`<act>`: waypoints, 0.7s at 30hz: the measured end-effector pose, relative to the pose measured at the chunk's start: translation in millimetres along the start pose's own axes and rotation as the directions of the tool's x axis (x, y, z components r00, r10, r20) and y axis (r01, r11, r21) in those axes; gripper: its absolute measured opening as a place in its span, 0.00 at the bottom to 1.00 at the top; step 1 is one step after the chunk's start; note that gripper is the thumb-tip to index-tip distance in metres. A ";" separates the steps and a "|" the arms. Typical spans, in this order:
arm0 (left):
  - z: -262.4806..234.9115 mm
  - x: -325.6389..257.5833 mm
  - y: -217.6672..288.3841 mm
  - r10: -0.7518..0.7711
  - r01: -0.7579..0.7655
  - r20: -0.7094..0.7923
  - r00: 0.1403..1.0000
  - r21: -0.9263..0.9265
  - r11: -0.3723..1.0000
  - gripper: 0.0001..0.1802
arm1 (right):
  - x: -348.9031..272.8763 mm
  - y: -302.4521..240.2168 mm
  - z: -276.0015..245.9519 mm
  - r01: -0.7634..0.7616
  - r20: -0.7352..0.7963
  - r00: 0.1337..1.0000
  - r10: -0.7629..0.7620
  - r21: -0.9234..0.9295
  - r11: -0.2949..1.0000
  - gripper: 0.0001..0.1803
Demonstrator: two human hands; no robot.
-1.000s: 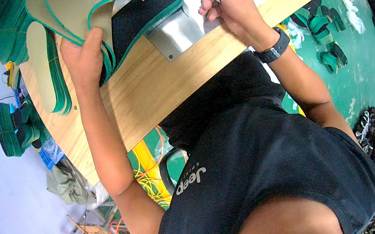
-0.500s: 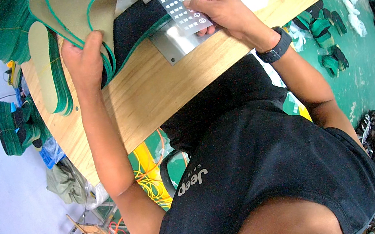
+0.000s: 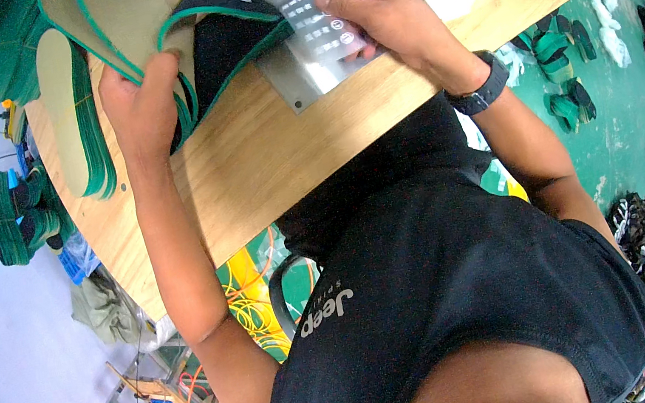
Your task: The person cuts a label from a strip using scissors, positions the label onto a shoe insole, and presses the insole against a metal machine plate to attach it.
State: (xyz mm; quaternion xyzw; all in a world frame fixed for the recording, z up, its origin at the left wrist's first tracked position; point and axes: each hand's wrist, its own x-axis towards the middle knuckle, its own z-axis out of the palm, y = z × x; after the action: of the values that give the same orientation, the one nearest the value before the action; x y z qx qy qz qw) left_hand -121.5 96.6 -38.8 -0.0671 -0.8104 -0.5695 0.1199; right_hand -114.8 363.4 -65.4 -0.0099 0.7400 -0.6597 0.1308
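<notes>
Green-edged insoles (image 3: pixel 130 15): left hand (image 3: pixel 142 108) gripped them, ten o'clock; right hand (image 3: pixel 387 20), at one, pinched printed film (image 3: pixel 317 25), apparently positioning it; next needed: steadiness.

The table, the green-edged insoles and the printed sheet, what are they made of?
Table: probably smooth wood or wood-look board; grain lines show. Insoles: perhaps matte foam, as their green edges look dull and some curve. Printed sheet in the right hand: likely thin, glossy plastic film, because it shines.
</notes>
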 end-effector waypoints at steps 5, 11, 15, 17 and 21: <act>5.2 -2.5 10.5 -0.087 0.045 0.168 0.982 0.239 0.970 0.25 | -2.8 -3.6 3.6 0.019 -0.020 1.000 -0.019 -0.041 0.999 0.17; 22.0 1.8 5.2 0.075 -0.282 0.368 0.927 0.551 0.785 0.45 | -6.5 -4.4 3.7 0.026 -0.007 1.000 -0.027 -0.047 0.999 0.17; 24.6 -1.6 9.4 0.087 -0.266 0.313 0.946 0.592 0.761 0.37 | -6.3 2.4 3.1 0.069 0.031 0.997 -0.067 -0.059 0.996 0.17; 19.6 0.2 17.0 -0.019 -0.187 0.312 0.950 0.614 0.766 0.32 | -11.1 4.7 0.8 0.080 -0.030 0.996 -0.078 0.043 0.996 0.16; 14.4 2.3 4.7 0.078 -0.204 0.264 0.961 0.494 0.845 0.22 | -17.0 3.1 -9.9 0.078 -0.175 0.984 -0.029 0.277 0.958 0.15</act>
State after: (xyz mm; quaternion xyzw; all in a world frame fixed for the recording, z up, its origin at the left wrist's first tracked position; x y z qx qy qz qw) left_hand -124.3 111.7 -38.5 -0.1588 -0.9345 -0.3085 0.0793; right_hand -100.0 376.6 -64.5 0.0450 0.6461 -0.7604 0.0495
